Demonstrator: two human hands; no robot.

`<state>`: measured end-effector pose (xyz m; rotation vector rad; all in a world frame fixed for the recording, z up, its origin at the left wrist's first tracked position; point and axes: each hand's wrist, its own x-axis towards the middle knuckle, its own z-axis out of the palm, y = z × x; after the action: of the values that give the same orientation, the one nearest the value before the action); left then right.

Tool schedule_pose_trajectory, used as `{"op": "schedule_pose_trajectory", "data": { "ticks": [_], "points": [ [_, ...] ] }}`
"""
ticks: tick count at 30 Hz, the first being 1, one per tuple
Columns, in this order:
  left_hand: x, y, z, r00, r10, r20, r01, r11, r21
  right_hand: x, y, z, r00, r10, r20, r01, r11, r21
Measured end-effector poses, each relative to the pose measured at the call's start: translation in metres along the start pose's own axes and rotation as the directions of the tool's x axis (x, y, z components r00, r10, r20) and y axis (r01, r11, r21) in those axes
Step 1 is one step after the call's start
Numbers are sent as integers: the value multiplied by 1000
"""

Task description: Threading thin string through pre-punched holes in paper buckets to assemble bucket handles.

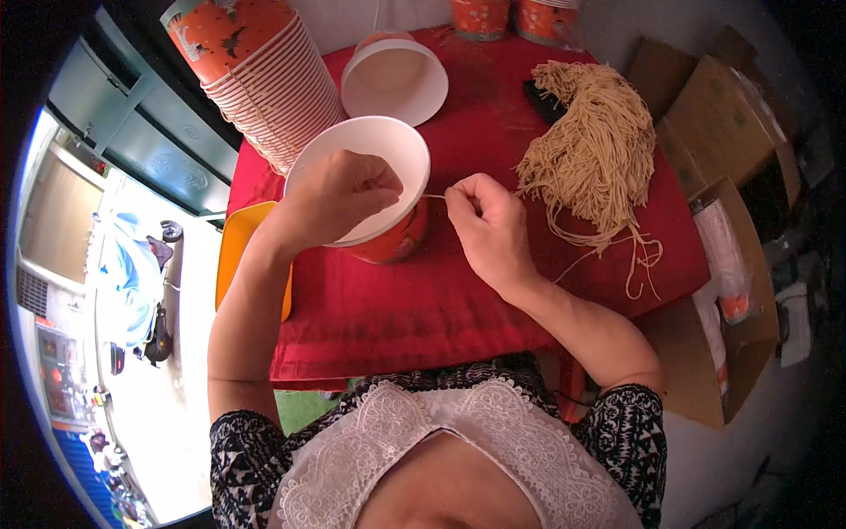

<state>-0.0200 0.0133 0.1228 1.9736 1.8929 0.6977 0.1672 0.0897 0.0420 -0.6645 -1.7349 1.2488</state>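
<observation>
A paper bucket [395, 236], orange with dark printed figures outside and white inside, stands tilted on the red-covered table. My left hand [348, 196] reaches over its rim, fingers pinched inside the mouth; what they hold, if anything, is hidden. Just right of the bucket, my right hand [489, 227] is closed on a thin cord [436, 196] that runs to the bucket's side near the rim. Farther right lies a large bundle of beige cords [604, 154], its loose ends trailing toward my right forearm.
A tall leaning stack of nested buckets [273, 93] stands at the back left. Behind the bucket another one [397, 81] lies tipped, and more [480, 19] stand at the far edge. A yellow tray [238, 242] sits left; an open cardboard box [753, 348] is right of the table.
</observation>
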Motion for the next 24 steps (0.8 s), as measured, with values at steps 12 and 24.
{"op": "schedule_pose_trajectory", "data": {
  "ticks": [12, 24],
  "points": [
    [4, 1, 7, 999, 41, 34, -39, 998, -55, 1, -2, 8, 999, -35, 5, 35, 999, 22],
    [8, 19, 7, 995, -18, 101, 15, 999, 36, 8, 9, 13, 995, -4, 98, -8, 992, 127]
  ]
}}
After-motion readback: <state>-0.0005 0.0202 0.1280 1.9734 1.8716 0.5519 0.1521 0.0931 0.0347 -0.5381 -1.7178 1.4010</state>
